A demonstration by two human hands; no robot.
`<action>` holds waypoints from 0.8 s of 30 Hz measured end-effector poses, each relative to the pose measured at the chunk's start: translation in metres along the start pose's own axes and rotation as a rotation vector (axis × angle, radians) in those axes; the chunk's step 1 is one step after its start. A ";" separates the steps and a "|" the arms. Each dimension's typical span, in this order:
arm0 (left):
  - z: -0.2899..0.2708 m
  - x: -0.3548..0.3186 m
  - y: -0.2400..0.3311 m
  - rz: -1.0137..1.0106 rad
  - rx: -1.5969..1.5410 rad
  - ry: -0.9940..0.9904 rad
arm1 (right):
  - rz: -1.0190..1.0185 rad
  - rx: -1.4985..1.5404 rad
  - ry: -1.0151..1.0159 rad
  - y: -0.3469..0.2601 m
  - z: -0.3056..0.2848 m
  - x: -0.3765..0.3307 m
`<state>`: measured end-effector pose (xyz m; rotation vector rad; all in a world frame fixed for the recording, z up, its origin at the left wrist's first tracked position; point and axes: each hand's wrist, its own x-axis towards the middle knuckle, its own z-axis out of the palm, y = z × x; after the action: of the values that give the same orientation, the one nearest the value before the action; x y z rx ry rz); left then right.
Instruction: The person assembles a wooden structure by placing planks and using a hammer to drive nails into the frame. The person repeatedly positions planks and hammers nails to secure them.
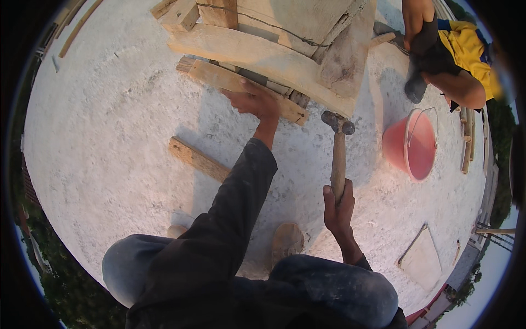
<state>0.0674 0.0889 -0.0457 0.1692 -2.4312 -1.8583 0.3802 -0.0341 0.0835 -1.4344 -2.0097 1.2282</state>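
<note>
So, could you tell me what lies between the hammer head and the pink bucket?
In the head view, only bare white concrete floor lies between the hammer head and the pink bucket.

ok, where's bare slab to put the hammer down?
Bare concrete left of the loose plank, and between the hammer and the pink bucket. Crowded at the top: stacked boards under the left hand, with a co-worker beside them.
</note>
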 end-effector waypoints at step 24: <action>0.005 0.000 0.021 -0.175 0.130 -0.011 | 0.237 -0.093 0.055 0.041 0.026 -0.040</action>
<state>0.0662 0.0988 -0.0269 0.3929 -2.6227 -1.7684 0.4006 -0.0777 0.0424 -1.7738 -1.9253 1.1863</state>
